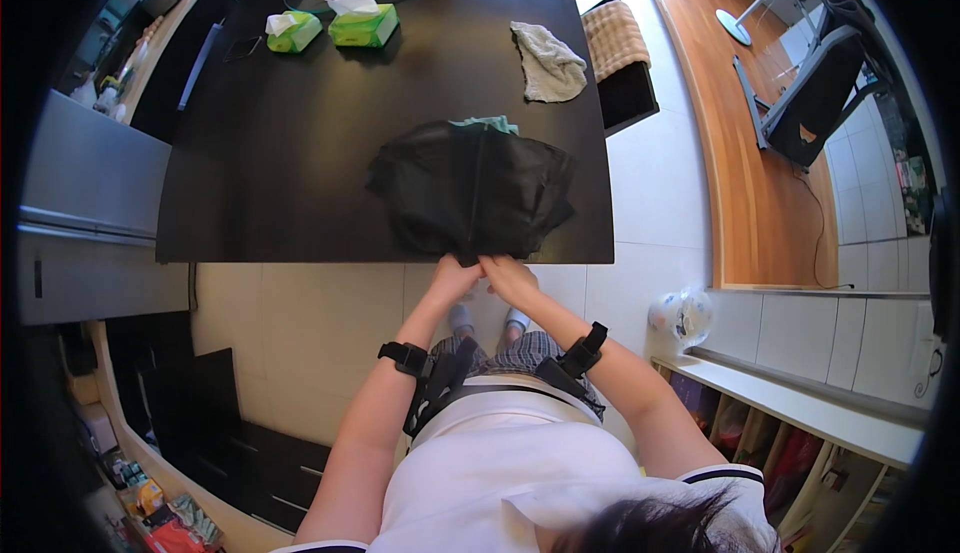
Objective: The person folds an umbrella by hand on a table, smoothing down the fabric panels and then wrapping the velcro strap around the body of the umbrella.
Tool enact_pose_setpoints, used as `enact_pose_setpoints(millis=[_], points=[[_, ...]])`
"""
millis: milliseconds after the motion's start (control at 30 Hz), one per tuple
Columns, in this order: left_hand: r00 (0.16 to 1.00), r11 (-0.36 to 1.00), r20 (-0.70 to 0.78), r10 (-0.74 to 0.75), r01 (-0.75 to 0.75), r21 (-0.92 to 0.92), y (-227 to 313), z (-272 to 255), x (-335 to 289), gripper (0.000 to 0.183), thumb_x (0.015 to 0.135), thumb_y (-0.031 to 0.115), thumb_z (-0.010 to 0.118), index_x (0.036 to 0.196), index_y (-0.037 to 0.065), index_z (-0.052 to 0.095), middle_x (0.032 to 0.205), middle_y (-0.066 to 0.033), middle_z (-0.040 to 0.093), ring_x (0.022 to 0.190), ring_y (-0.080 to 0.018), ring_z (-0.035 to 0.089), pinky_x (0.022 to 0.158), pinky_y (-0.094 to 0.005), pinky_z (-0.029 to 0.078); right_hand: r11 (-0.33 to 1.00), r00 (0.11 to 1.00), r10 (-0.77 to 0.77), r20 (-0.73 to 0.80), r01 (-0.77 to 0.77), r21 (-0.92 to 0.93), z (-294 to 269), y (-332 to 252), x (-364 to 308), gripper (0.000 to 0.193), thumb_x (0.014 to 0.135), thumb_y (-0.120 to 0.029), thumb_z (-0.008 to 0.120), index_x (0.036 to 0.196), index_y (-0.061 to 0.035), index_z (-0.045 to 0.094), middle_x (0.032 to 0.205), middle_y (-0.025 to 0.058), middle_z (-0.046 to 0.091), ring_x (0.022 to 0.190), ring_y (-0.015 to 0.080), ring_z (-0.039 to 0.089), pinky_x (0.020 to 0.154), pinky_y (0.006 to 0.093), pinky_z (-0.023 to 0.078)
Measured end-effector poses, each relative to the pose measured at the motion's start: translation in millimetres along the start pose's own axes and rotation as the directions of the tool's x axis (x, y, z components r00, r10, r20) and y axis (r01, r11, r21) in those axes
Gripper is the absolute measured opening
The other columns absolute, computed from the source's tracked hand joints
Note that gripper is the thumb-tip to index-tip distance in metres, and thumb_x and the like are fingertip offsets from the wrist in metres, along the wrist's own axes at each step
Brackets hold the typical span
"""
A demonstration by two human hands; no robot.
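A black, thin, crinkled bag-like piece [470, 188] lies spread on the dark table, its near edge at the table's front edge. A crease or seam runs down its middle. From under its far side sticks a bit of teal cloth [487, 125]. My left hand [457, 277] and my right hand [508, 275] meet at the near edge of the black piece, closed on it side by side. The fingertips are partly hidden. Whether the piece is a bag or a garment, I cannot tell.
On the dark table [270, 173] lie a grey cloth [548, 61], two green tissue packs [363, 25] and a phone [242, 49]. A chair with a checked beige towel [615, 38] stands at the table's right side. A clear bag [682, 316] sits on the floor to the right.
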State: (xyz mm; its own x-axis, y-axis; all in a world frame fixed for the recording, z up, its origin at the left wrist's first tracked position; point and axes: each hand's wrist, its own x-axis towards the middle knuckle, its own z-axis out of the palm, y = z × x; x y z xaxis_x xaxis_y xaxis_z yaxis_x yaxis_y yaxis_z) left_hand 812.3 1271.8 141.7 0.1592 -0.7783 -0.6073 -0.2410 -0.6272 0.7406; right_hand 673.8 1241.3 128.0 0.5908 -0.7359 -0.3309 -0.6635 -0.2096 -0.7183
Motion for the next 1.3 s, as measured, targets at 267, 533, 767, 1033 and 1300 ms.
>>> enact_pose_setpoints(millis=[267, 533, 767, 1033, 1300], points=[[0.998, 0.950, 0.065, 0.017, 0.004, -0.313, -17.6, -8.7, 0.8, 0.026, 0.078, 0.027, 0.062, 0.086, 0.003, 0.062, 0.076, -0.0034, 0.062, 0.070, -0.0112, 0.057, 0.061, -0.0249, 0.042, 0.965, 0.984, 0.076, -0.162, -0.114, -0.238, -20.1, -50.5, -14.4, 0.034, 0.090, -0.034, 0.039, 0.091, -0.0060, 0.060, 0.081, 0.0165, 0.063, 0.075, 0.0333, 0.062, 0.065, 0.0435, 0.049], [0.935, 0.743, 0.347, 0.074, 0.181, -0.645, -20.6, -44.8, -4.5, 0.027, 0.082, 0.026, 0.064, 0.091, 0.001, 0.061, 0.080, -0.0045, 0.063, 0.073, -0.0113, 0.060, 0.061, -0.0238, 0.048, 0.990, 0.989, -0.056, -0.138, 0.037, -0.135, -108.3, -93.3, -55.5, 0.030, 0.085, -0.039, 0.052, 0.096, -0.0130, 0.062, 0.078, 0.0134, 0.062, 0.070, 0.0289, 0.062, 0.062, 0.0408, 0.048], [0.910, 0.771, 0.412, 0.051, 0.226, -0.595, -23.7, -66.2, -14.7, 0.024, 0.086, 0.023, 0.059, 0.092, 0.001, 0.057, 0.074, -0.0042, 0.058, 0.064, -0.0139, 0.056, 0.056, -0.0252, 0.047, 0.866, 0.793, -0.463, -0.397, 0.310, -0.393, -178.4, -74.2, 66.7, 0.056, 0.075, -0.048, 0.062, 0.114, -0.0088, 0.055, 0.120, 0.0143, 0.046, 0.111, 0.0317, 0.044, 0.090, 0.0410, 0.038], [0.925, 0.935, 0.376, 0.051, 0.088, -0.345, -32.0, -77.4, -21.0, 0.027, 0.080, 0.027, 0.065, 0.090, 0.002, 0.059, 0.075, -0.0029, 0.060, 0.063, -0.0108, 0.057, 0.054, -0.0234, 0.045, 0.862, 0.925, -0.360, -0.122, 0.280, -0.422, -133.5, -119.2, 129.8, 0.068, 0.075, -0.058, 0.057, 0.123, -0.0107, 0.049, 0.117, 0.0135, 0.050, 0.115, 0.0294, 0.044, 0.095, 0.0444, 0.032], [0.945, 0.971, 0.314, 0.094, -0.017, -0.240, -35.6, -72.7, -16.4, 0.048, 0.072, 0.026, 0.068, 0.108, -0.004, 0.055, 0.095, -0.0108, 0.061, 0.086, -0.0180, 0.057, 0.075, -0.0297, 0.045, 0.962, 0.986, -0.087, 0.144, 0.120, -0.243, -119.5, -142.6, 155.4, 0.059, 0.075, -0.058, 0.057, 0.108, -0.0097, 0.056, 0.110, 0.0121, 0.056, 0.111, 0.0268, 0.049, 0.091, 0.0411, 0.037]])
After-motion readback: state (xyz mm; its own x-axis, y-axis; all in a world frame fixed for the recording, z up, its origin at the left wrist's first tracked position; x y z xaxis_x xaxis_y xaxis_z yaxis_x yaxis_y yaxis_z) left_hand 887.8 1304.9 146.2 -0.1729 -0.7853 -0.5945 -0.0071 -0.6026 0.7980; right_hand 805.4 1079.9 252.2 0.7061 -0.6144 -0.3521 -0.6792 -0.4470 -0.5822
